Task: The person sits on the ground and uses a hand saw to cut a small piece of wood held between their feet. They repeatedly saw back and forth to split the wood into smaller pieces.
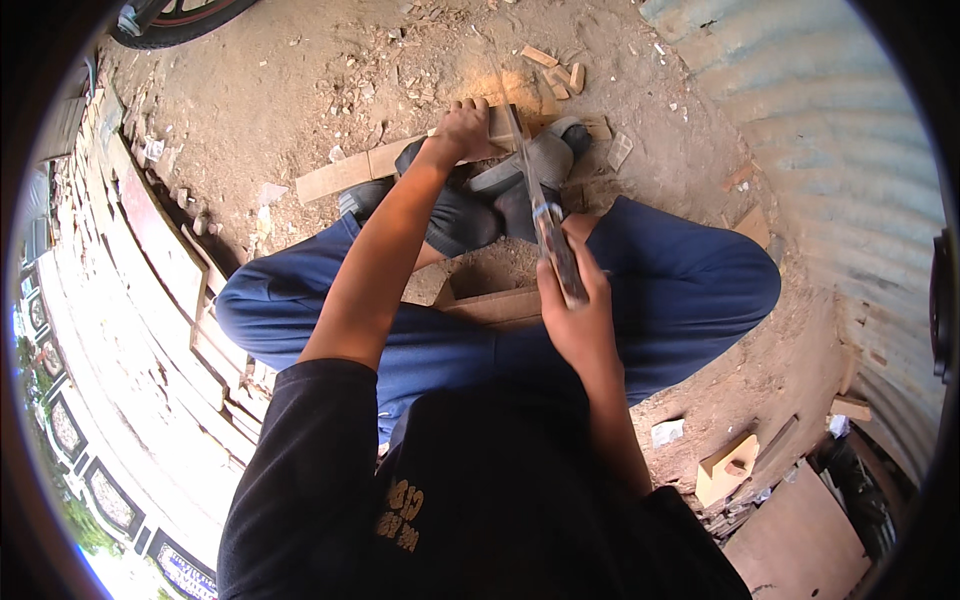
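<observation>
My right hand is wrapped round the handle of a handsaw, whose long thin blade points away from me. The blade lies alongside the end of a piece of wood. My left hand presses on that wood with its fingers curled over the far edge, just left of the blade. Below the wood, a long flat wooden board lies crosswise on the ground. My feet, in dark grey shoes, are crossed against the wood. Part of the blade is smeared by motion.
Sawdust and small wood offcuts lie beyond the saw. Corrugated metal sheeting stands on the right. Stacked planks are on the left, a wheel at the far left. Another wooden piece lies between my legs.
</observation>
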Available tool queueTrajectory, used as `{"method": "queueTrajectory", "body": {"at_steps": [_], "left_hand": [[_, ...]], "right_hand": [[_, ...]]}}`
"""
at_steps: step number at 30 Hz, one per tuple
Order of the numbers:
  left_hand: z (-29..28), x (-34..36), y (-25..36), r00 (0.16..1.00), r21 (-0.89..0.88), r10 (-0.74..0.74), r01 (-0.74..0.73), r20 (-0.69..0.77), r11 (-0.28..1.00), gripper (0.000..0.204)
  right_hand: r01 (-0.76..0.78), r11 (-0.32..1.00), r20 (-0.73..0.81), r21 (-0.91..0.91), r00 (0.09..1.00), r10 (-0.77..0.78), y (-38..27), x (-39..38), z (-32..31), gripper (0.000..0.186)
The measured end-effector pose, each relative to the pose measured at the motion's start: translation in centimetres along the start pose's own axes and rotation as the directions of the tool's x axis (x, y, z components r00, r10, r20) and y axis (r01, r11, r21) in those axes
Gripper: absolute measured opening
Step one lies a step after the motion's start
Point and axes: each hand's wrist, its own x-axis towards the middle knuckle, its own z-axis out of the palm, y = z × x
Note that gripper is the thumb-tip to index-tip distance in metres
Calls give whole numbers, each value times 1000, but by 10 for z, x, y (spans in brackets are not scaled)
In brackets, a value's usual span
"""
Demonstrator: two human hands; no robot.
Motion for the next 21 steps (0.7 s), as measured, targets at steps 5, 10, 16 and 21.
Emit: {"method": "queueTrajectory", "body": {"at_steps": [5, 10, 16, 21], "left_hand": [[1, -3, 4, 999, 1, 22, -22, -32, 1000, 105], [0, -6, 5, 999, -1, 21, -21, -47, 1000, 104], [1, -2, 5, 1000, 9, 1, -1, 4, 1000, 105], [-6, -1, 5, 997, -4, -26, 26, 71, 1000, 111]], "right_hand": [[-63, 998, 0, 26, 998, 64, 6, 17, 4, 25], [17, 1000, -35, -1, 999, -17, 8, 5, 8, 27], [-73, 996, 35, -41, 997, 75, -3, 5, 1, 23], [-80, 996, 40, -40, 996, 82, -10, -16, -7, 27]]}}
